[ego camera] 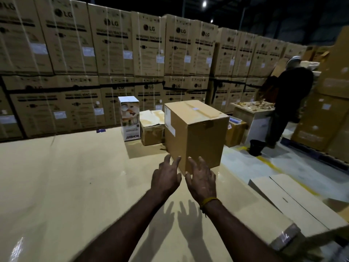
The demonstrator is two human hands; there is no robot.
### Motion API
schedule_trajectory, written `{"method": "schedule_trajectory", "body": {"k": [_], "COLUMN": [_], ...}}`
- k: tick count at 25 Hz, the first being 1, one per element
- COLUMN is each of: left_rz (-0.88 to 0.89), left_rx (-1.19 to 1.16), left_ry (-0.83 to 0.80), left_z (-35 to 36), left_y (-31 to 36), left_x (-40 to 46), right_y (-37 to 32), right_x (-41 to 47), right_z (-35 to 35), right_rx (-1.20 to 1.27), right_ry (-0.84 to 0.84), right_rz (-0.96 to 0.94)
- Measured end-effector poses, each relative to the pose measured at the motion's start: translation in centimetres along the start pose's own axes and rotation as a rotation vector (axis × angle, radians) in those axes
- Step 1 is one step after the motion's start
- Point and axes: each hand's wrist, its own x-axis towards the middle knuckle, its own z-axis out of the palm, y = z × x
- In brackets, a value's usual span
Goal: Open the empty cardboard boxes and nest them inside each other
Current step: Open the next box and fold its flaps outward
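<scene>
A tall brown cardboard box (196, 133) stands on the floor at the middle, its top flaps taped shut. Both my arms stretch toward its near corner. My left hand (166, 176) hovers with fingers spread just left of that corner, holding nothing. My right hand (201, 178), a yellow thread round the wrist, has its fingers spread in front of the box's lower right face; contact cannot be told. Behind the big box sit a smaller brown box (152, 127) with creased flaps, a white printed box (130, 118) standing upright, and another small box (235, 132) to the right.
A wall of stacked washing-machine cartons (113, 53) fills the back. A flattened cardboard sheet (294, 205) lies on the floor at the right. A person in dark clothes (289, 103) stands at a low table (253, 114) at the right; a black bucket (255, 147) sits nearby.
</scene>
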Motion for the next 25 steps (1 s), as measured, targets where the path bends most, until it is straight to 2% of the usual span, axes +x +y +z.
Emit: {"method": "schedule_trajectory", "body": {"k": [8,13,18,22,25], "left_rz": [-0.038,-0.041,-0.155,-0.186,-0.130], "left_rx": [-0.003,0.000,0.005,-0.030,-0.105], "left_ry": [0.029,0.117,0.140,0.157,0.211], "left_z": [3.2,4.1,5.4,6.8,7.5], "left_y": [6.2,8.4,9.0,8.1,7.4], "left_x": [10.1,15.5,20.2,22.7,23.3], "right_y": [7.9,11.2,14.2,16.3,18.0], "right_x": [10.0,16.1,21.8,26.3,28.5], "right_z": [0.1,0.4,2.1,2.9,3.4], "right_rx": [0.045,0.097,0.155,0.308,0.484], "right_ry": [-0.035,0.048,0.087,0.131,0.069], "right_rz": [-0.025,-0.023,0.040,0.134,0.155]}}
